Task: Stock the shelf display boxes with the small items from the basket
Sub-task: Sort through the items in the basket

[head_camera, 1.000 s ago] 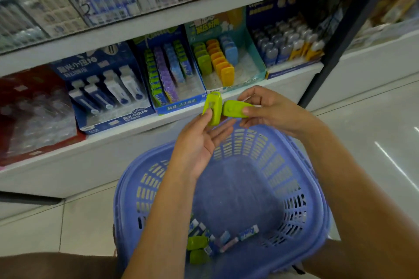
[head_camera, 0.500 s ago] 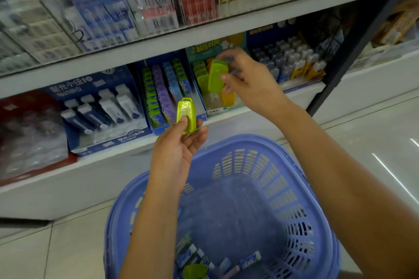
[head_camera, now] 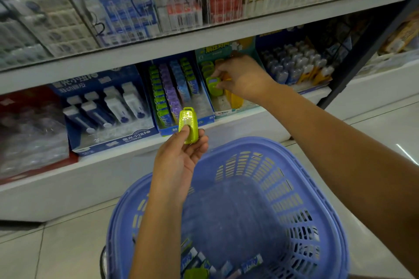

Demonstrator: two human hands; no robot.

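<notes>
My right grip [head_camera: 242,77] has dropped into the teal box [head_camera: 217,51], pinching a green case [head_camera: 213,86] into its row; left grip [head_camera: 179,161] holds a second case [head_camera: 188,127]; more items [head_camera: 250,263] wait in the basket [head_camera: 285,190].

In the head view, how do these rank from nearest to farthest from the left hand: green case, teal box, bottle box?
1. green case, held in the left hand.
2. teal box, up and right on the shelf.
3. bottle box, farther right.
</notes>
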